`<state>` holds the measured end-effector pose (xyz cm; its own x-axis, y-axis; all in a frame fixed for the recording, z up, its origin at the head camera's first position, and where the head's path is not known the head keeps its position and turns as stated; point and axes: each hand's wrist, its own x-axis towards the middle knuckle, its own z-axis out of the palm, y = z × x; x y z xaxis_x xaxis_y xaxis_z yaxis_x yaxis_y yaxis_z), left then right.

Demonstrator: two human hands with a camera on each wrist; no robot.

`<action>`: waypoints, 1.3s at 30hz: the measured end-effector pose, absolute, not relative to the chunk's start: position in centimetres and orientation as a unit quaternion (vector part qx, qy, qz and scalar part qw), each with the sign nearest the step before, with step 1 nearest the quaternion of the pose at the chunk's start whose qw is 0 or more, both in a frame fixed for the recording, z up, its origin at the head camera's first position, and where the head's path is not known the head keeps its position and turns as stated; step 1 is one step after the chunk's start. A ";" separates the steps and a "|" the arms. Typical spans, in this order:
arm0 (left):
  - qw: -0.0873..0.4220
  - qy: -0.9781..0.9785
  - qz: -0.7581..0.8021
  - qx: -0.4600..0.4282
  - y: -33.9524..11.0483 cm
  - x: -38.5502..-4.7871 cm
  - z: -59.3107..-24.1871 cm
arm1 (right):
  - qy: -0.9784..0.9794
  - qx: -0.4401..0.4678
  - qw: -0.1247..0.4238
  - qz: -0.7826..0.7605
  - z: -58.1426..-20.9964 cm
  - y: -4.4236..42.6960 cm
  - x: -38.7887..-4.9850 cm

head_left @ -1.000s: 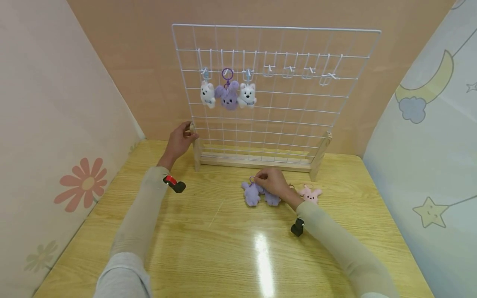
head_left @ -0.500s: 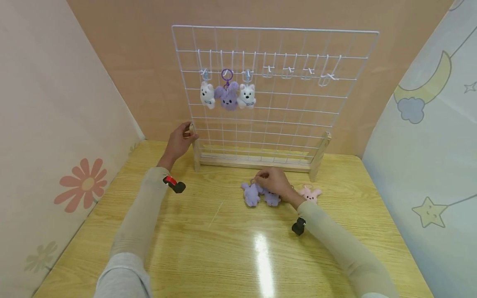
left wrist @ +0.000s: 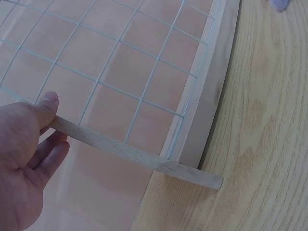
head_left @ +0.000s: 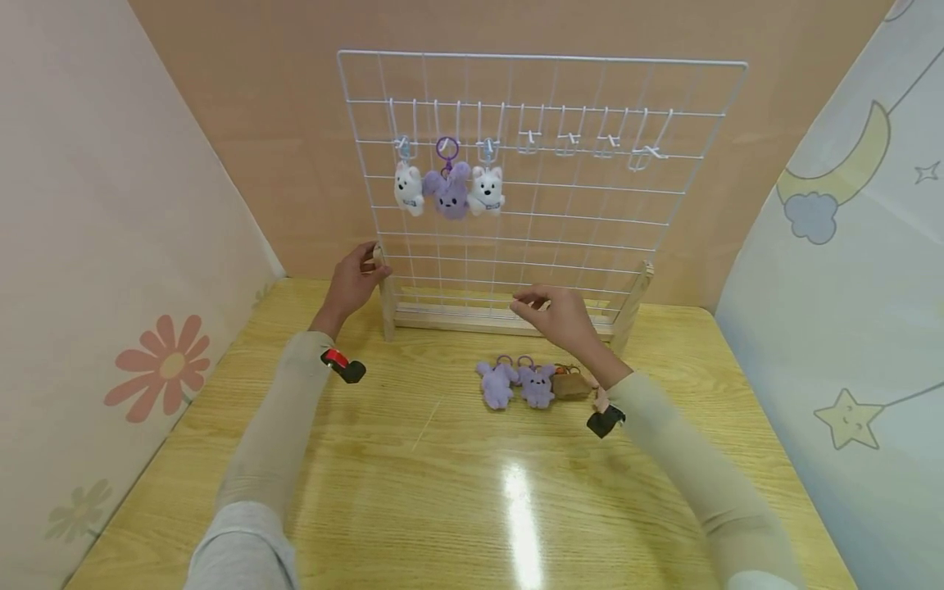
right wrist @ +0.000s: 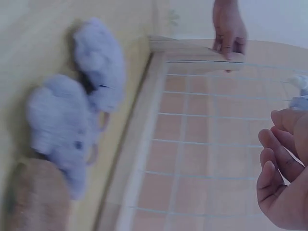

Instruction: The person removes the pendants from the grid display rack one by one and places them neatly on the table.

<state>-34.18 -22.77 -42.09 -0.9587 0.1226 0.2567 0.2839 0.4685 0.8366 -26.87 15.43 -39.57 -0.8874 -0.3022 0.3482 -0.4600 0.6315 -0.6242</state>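
Note:
My left hand (head_left: 352,283) grips the upper end of the left wooden post (left wrist: 125,151) of a white wire grid rack (head_left: 583,217), thumb on one side and fingers on the other. Above the table, in front of the rack's lower wires, is my right hand (head_left: 564,319), its fingers loosely bent and nothing visible between them. Below it lie two purple plush keychains (head_left: 497,387) with purple rings, side by side. To their right is a brown keychain (head_left: 571,386). A pink plush keychain (head_left: 601,399) is partly hidden by the right wrist and its camera.
On the rack's left hooks hang a white plush keychain (head_left: 409,188), a purple plush keychain (head_left: 451,197) and another white plush keychain (head_left: 487,191). Several bare hooks (head_left: 568,141) continue to the right. Printed walls stand on both sides of the wooden table (head_left: 369,492).
My right hand has let go of the purple keychain's ring and risen away from the table toward the rack. The purple keychains stay on the table. My left hand keeps its place.

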 end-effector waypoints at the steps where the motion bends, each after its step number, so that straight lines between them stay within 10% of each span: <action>1: 0.081 -0.853 -0.501 -0.119 -22.8 -34.2 -42.1 | -0.896 0.213 0.109 0.373 -39.0 15.4 -26.9; 39: 0.076 -0.849 -0.510 -0.120 -22.9 -34.4 -42.1 | -0.792 0.168 0.309 0.499 -27.3 10.2 -31.9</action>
<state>-34.41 -22.89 -42.09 -0.9599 0.1264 0.2504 0.2804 0.4516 0.8470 -31.87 10.23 -27.30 -0.7522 0.0431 0.6575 -0.5746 0.4454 -0.6866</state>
